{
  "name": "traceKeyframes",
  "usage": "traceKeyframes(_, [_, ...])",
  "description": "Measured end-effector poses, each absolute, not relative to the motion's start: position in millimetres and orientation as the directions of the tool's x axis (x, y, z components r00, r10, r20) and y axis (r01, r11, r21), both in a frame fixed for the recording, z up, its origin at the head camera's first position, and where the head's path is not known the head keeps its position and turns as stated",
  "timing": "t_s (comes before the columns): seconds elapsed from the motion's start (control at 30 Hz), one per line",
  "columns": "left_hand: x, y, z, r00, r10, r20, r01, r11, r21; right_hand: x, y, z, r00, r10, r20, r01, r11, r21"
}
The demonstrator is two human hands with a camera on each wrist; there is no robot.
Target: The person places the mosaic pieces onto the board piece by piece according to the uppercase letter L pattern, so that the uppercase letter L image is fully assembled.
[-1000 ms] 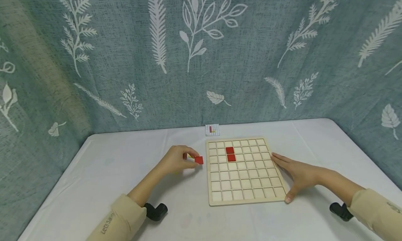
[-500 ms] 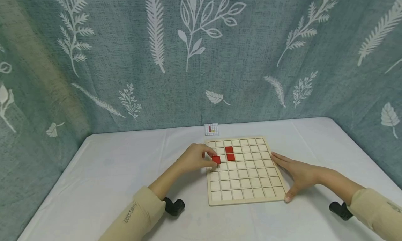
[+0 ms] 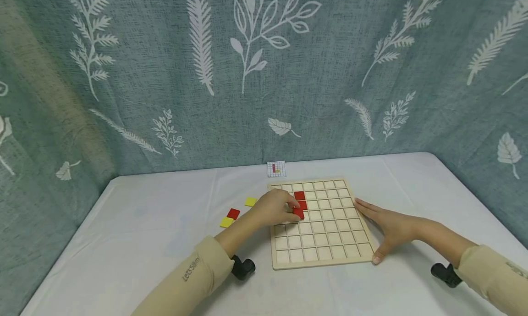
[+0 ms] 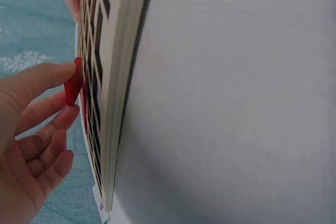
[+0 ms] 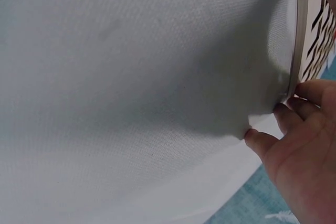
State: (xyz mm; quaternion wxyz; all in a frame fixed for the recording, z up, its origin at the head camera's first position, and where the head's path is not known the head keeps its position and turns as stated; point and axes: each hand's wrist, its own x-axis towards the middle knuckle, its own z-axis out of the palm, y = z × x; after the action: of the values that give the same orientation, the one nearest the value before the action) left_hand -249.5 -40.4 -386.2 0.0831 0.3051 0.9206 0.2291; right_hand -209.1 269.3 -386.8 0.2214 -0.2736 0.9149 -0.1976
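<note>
Over the left part of a wooden grid board (image 3: 326, 263), my left hand (image 3: 273, 207) pinches a red square tile (image 3: 298, 214) between thumb and fingers. In the left wrist view that red tile (image 4: 74, 83) is tilted close to the board's face. Two more red tiles (image 3: 299, 195) lie in grid cells, one below the other, just beyond the pinched one. My right hand (image 3: 389, 229) touches the board's right edge with fingers and thumb spread. In the right wrist view the fingertips of the right hand (image 5: 302, 140) meet the board's side and the cloth.
Left of the board, a red tile (image 3: 233, 214) and yellow tiles (image 3: 226, 222) lie on the white tablecloth (image 3: 136, 242), partly near the left forearm. A small printed grid card (image 3: 276, 169) lies behind the board. A patterned green curtain (image 3: 173, 78) hangs behind the table.
My left hand has carried the red tile rightward from beside the board to over the cells below the two placed tiles. Loose tiles at left have come into view. The right hand stays put.
</note>
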Motion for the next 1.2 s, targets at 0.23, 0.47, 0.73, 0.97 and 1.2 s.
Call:
traceKeyframes(0.23, [-252, -34, -388, -0.78, 0.626, -0.01, 0.548, 0.691, 0.472, -210, 269, -386, -0.755, -0.587, -0.292, -0.408, 0.77, -0.491])
traceKeyframes(0.47, [-251, -31, -388, -0.781, 0.624, 0.01, 0.554, 0.685, 0.472, -211, 267, -386, -0.753, -0.593, -0.284, -0.423, 0.768, -0.481])
traceKeyframes(0.73, [-253, -31, -390, -0.774, 0.632, 0.032, 0.568, 0.671, 0.477, -212, 268, -386, -0.75, -0.603, -0.274, -0.43, 0.757, -0.491])
traceKeyframes(0.97, [-253, -27, -394, -0.798, 0.602, -0.027, 0.518, 0.708, 0.48, -212, 270, -388, -0.752, -0.599, -0.276, -0.421, 0.758, -0.498])
traceKeyframes(1.2, [-245, -23, -389, -0.803, 0.595, -0.013, 0.53, 0.725, 0.44, -210, 270, -391, -0.757, -0.588, -0.285, -0.407, 0.765, -0.499])
